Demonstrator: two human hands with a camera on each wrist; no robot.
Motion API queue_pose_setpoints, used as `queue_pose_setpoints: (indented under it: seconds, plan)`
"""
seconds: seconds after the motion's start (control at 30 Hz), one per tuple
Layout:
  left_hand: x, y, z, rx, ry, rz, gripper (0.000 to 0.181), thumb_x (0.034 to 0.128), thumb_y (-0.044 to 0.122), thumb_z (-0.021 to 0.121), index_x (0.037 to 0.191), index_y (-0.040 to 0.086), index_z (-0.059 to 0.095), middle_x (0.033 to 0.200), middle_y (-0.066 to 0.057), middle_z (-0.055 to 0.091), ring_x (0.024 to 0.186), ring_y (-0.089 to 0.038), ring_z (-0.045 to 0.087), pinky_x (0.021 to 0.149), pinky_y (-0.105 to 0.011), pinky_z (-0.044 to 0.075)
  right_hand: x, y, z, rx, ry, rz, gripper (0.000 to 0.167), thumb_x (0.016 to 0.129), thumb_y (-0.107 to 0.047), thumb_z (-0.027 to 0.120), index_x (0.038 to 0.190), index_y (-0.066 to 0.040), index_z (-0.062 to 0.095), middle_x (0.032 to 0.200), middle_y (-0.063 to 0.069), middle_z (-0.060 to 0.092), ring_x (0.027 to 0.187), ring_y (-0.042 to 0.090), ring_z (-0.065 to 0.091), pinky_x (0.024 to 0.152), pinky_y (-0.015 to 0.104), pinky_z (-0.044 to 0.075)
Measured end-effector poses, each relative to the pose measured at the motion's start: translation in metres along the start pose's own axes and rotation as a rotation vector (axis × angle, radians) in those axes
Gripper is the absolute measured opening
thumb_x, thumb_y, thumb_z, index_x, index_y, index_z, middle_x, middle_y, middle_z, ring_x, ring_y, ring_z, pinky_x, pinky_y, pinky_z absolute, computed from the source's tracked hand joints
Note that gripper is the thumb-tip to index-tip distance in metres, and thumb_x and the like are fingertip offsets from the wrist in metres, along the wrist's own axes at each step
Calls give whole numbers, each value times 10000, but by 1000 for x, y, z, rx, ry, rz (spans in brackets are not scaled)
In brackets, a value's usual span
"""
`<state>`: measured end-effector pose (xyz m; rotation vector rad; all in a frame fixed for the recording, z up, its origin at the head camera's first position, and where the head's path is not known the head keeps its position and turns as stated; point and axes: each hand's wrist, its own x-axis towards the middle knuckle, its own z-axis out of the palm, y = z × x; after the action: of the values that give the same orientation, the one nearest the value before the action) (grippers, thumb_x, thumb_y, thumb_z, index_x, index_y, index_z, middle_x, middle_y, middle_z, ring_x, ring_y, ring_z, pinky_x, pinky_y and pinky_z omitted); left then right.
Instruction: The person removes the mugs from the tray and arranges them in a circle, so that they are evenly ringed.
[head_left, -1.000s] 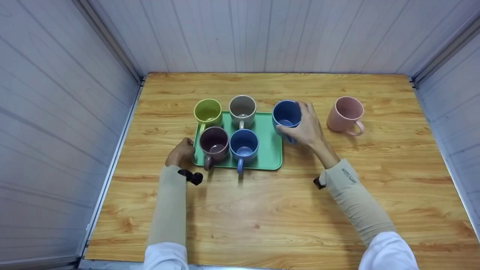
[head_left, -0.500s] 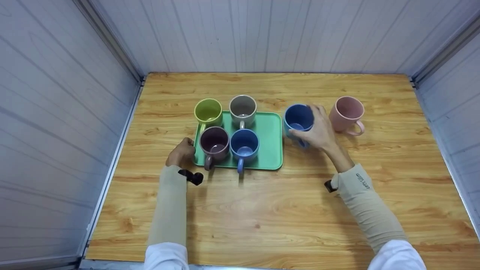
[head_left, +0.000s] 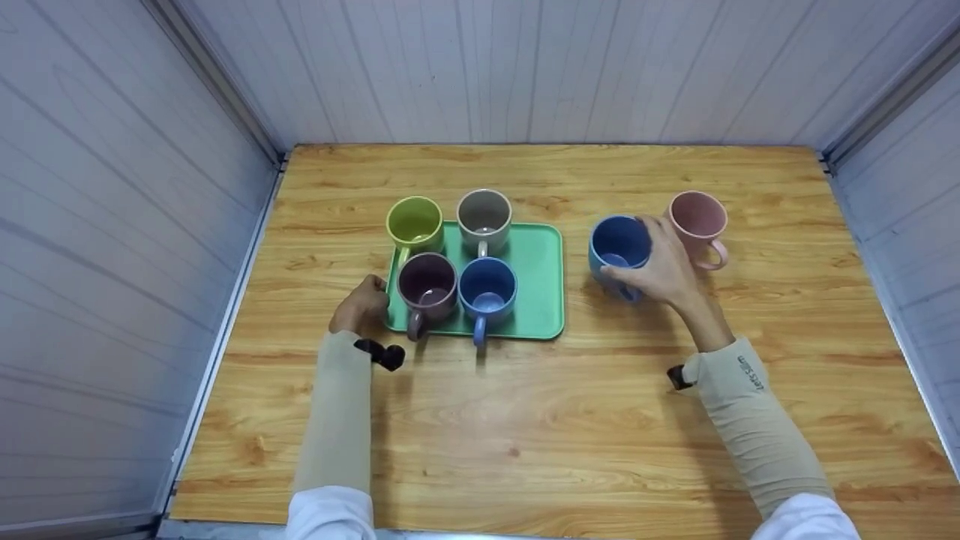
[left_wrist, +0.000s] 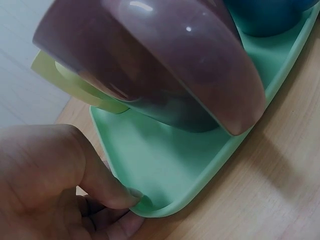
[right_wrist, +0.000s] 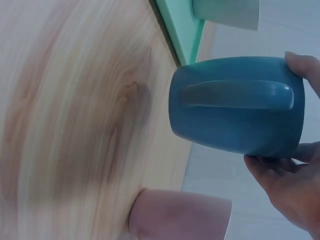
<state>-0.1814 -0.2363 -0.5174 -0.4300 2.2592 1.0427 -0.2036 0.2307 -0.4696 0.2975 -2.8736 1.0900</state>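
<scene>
Right of centre, the right hand (head_left: 661, 264) grips a round blue ceramic mug (head_left: 619, 238), thumb and fingers spread across its rim; centre left, the left hand (head_left: 362, 303) pinches a rectangular green tray (head_left: 541, 277). A lime-yellow mug (head_left: 415, 220), a grey mug (head_left: 484, 211), a purple-brown mug (head_left: 427, 279) and a second blue mug (head_left: 488, 282) already stand there; the gripped one and a pink mug (head_left: 697, 214), upper right, are off it.

Fingers (left_wrist: 125, 227) gripping tray (left_wrist: 155, 157) (green), purple mug (left_wrist: 150, 60)
</scene>
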Motion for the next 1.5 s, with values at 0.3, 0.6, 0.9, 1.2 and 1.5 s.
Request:
queue_pose_setpoints:
  seconds: [0.3, 0.6, 0.9, 1.2, 1.5]
  plan:
    - [2, 0, 0, 33, -2, 25, 400, 859, 101, 312, 1252, 41, 354, 1247, -133, 406, 1124, -276, 387, 952, -371, 331, -13, 15, -7, 3, 26, 22, 962, 635, -448, 849, 1375, -4, 424, 1347, 182, 415, 1200, 328, 434, 998, 562, 332]
    - [3, -2, 1, 17, 6, 37, 364, 851, 82, 313, 1207, 34, 368, 1228, -131, 404, 1147, -289, 370, 1021, -405, 300, -20, 31, -15, 15, 23, 80, 939, 663, -439, 836, 1386, -21, 409, 1355, 205, 398, 1214, 365, 392, 995, 591, 279]
    - [2, -2, 1, 19, 13, 32, 362, 870, 104, 321, 1221, 32, 372, 1228, -133, 409, 1140, -287, 376, 1004, -403, 311, -27, 44, -23, 27, 24, 108, 980, 687, -420, 825, 1429, 4, 345, 1385, 222, 368, 1262, 389, 317, 1008, 595, 290]
    - [3, -4, 2, 34, 21, 41, 367, 863, 104, 320, 1219, 34, 371, 1215, -132, 425, 1145, -281, 390, 1013, -401, 318, -34, 52, -27, 49, 40, 122, 958, 703, -379, 821, 1424, 20, 331, 1359, 245, 366, 1240, 402, 341, 1006, 591, 282]
    - [1, -3, 2, 20, 25, 45, 373, 851, 86, 328, 1218, 27, 369, 1178, -129, 425, 1112, -279, 399, 955, -371, 336, -39, 61, -33, 50, 47, 168, 1003, 693, -392, 830, 1445, 11, 304, 1403, 238, 329, 1241, 404, 370, 1022, 592, 283]
